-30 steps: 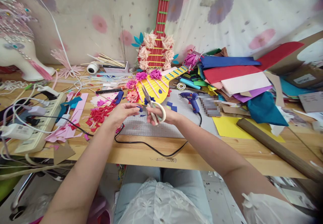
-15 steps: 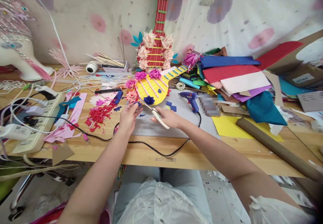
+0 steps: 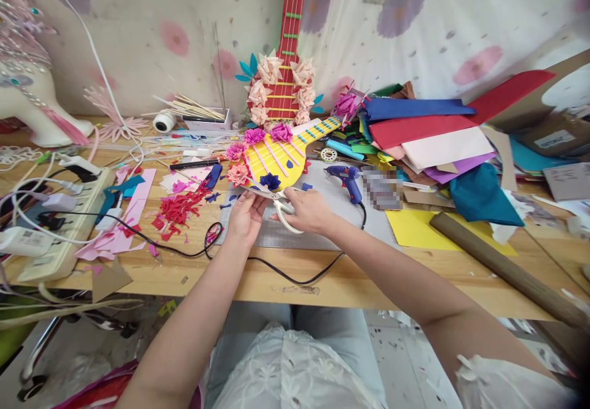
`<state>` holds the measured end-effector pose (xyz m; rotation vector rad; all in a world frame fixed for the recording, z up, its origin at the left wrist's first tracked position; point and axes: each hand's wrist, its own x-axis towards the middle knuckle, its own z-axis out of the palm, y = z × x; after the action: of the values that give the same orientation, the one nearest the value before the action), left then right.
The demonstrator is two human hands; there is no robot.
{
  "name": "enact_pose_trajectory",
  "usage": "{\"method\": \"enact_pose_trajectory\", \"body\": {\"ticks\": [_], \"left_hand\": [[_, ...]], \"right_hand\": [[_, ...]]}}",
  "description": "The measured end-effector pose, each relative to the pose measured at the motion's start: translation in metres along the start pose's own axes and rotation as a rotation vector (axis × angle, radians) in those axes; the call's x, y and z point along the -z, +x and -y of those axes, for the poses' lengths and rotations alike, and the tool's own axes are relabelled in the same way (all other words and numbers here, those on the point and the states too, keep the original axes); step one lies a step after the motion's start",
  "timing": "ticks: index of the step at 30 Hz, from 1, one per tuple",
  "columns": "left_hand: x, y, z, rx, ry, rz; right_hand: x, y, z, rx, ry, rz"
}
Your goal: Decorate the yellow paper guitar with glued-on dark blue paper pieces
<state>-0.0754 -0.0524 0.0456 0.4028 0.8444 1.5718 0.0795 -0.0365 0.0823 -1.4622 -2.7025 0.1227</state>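
My right hand (image 3: 310,210) grips a pair of scissors (image 3: 289,217) by the white handles, blades pointing left. Just left of it, my left hand (image 3: 246,217) has its fingers pinched beneath the blades; the small blue paper piece seen there earlier is now mostly hidden. Behind both hands lies a yellow paper instrument (image 3: 275,160) with pink strings. Pink flowers (image 3: 236,150) line its left side, and a dark blue flower (image 3: 270,181) sits at its lower edge. Blue scraps (image 3: 212,197) lie to the left of my left hand.
A blue glue gun (image 3: 346,180) rests on the grey mat (image 3: 369,229), its black cord (image 3: 295,278) looping along the front. Red scraps (image 3: 179,209) and a power strip (image 3: 69,237) are left. Coloured sheets (image 3: 424,132) pile up right. A red flowered instrument (image 3: 282,92) stands behind.
My left hand has moved slightly right and down, closer to my right hand. The scissor blades now lie across its fingertips. My right hand covers some of the blue squares on the mat.
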Motion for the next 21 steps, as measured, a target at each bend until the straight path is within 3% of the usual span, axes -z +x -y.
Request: {"method": "enact_pose_trajectory", "body": {"ticks": [21], "left_hand": [[0.0044,-0.0008,-0.0034,-0.011,0.000,0.040]], "right_hand": [[0.0016,0.0031,-0.0035,0.039,0.008,0.041]]}}
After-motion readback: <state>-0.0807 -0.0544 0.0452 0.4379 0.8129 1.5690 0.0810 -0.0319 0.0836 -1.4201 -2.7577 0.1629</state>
